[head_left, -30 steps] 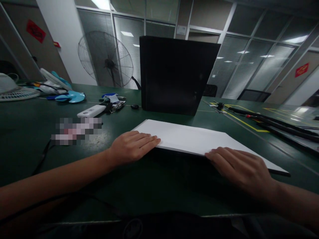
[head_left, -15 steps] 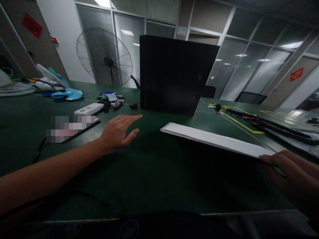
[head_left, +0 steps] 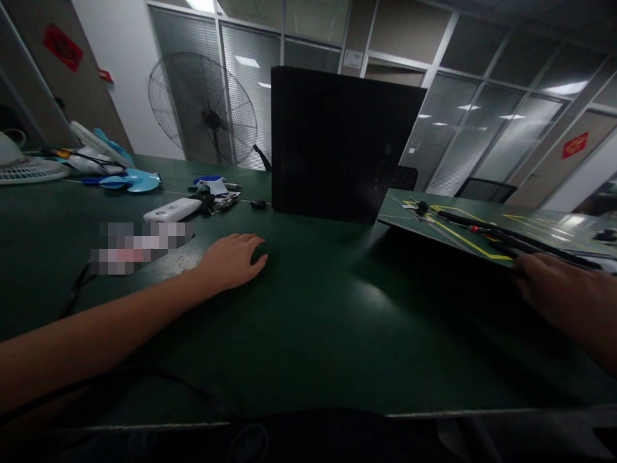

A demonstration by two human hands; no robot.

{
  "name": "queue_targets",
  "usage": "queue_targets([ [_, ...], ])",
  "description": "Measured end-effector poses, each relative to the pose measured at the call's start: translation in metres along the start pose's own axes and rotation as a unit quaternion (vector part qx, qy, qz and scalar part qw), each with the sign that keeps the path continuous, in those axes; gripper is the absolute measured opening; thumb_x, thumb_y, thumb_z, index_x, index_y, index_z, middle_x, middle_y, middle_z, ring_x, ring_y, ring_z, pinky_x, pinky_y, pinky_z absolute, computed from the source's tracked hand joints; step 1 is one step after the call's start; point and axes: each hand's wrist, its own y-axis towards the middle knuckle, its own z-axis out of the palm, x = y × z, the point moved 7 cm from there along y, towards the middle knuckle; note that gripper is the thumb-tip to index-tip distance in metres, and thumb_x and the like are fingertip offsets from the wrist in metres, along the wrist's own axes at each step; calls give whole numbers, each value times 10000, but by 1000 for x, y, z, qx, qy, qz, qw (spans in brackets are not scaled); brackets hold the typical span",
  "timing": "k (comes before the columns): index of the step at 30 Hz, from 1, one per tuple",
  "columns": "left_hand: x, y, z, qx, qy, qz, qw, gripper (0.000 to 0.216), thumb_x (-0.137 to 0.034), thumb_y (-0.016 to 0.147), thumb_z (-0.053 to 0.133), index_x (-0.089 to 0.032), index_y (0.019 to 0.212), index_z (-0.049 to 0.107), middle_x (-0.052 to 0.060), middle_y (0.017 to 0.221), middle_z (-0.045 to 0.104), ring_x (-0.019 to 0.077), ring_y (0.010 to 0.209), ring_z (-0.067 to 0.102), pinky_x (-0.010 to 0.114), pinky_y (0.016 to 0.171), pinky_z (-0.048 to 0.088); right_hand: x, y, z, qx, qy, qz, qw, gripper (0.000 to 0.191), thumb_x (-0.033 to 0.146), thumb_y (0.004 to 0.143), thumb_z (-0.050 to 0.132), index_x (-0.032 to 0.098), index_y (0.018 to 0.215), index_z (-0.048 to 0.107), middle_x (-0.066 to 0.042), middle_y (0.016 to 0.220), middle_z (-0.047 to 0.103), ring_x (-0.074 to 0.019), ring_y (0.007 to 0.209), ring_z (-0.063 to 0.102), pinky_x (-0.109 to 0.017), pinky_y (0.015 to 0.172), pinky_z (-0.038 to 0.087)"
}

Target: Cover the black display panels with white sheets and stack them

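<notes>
My left hand (head_left: 231, 262) rests on the green tabletop with its fingers a little bent and the thumb apart, holding nothing. To the right, my right hand (head_left: 562, 292) is closed on the near right edge of a thin dark panel (head_left: 448, 260). The panel is tilted, its far left corner close to the lower right of a large black box-like object (head_left: 337, 148) standing upright on the table. Whether the two touch I cannot tell. Much of the panel is lost in dark shadow, and the fingers under it are hidden.
On the left of the green table (head_left: 299, 334) lie a white device (head_left: 173, 209), a blurred-out item (head_left: 139, 249), keys (head_left: 224, 201) and blue fan blades (head_left: 132, 181). A small black object (head_left: 258, 204) sits by the box. Black rods (head_left: 482, 225) lie at right; a large fan (head_left: 205, 109) stands behind.
The panel has shifted right and tilted, so its white upper side no longer shows. My right hand has risen with it. My left hand has lowered slightly, its fingers more bent.
</notes>
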Motion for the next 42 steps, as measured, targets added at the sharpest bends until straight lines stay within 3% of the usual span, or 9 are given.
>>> queue_targets([
  [5, 20, 3, 24, 87, -7, -42, 995, 812, -689, 1008, 294, -133, 1567, 489, 211, 1609, 476, 413, 1449, 480, 575, 1149, 415, 6, 49, 18, 36, -26, -33, 998, 293, 296, 1054, 319, 197, 1029, 593, -208, 1032, 652, -274, 780, 660, -374, 566, 307],
  [13, 35, 9, 26, 100, -20, -70, 992, 840, -711, 995, 288, -142, 1590, 459, 196, 1643, 434, 410, 1481, 440, 563, 1166, 392, 0, 123, 17, 71, 3, -17, 997, 353, 275, 1054, 369, 98, 1157, 656, -258, 1067, 669, -303, 909, 642, -392, 677, 328],
  [21, 37, 9, 30, 86, -22, -69, 994, 857, -733, 985, 286, -147, 1580, 479, 190, 1633, 452, 414, 1476, 446, 564, 1165, 388, -49, 188, 22, 77, 35, 59, 995, 416, 332, 1055, 411, 136, 1358, 617, -234, 1205, 667, -276, 966, 618, -383, 721, 336],
  [25, 37, 10, 31, 86, -21, -59, 994, 874, -742, 988, 262, -138, 1584, 469, 197, 1633, 447, 413, 1473, 448, 561, 1164, 392, -59, 201, 22, 66, 52, 64, 994, 484, 354, 1054, 421, 178, 1493, 521, -222, 1249, 667, -283, 988, 612, -374, 734, 351],
  [30, 39, 11, 33, 86, -19, -57, 994, 865, -728, 993, 258, -135, 1591, 458, 204, 1638, 436, 421, 1475, 443, 578, 1160, 397, -69, 206, 16, 42, 65, 83, 994, 489, 357, 1048, 461, 201, 1505, 538, -220, 1349, 623, -286, 1094, 586, -373, 760, 328],
  [37, 37, 11, 30, 85, -32, -61, 994, 857, -720, 983, 294, -128, 1573, 481, 210, 1634, 441, 428, 1480, 438, 589, 1160, 394, -82, 206, -20, -16, 97, 62, 993, 495, 398, 1055, 530, 136, 1470, 594, -259, 1420, 537, -258, 1203, 523, -387, 765, 284],
  [42, 37, 11, 29, 85, -30, -64, 994, 839, -711, 984, 299, -143, 1574, 483, 195, 1636, 446, 419, 1487, 432, 584, 1167, 389, -93, 211, -43, 38, 99, 90, 990, 496, 398, 1036, 596, 120, 1446, 612, -231, 1355, 613, -251, 1155, 567, -388, 758, 309],
])
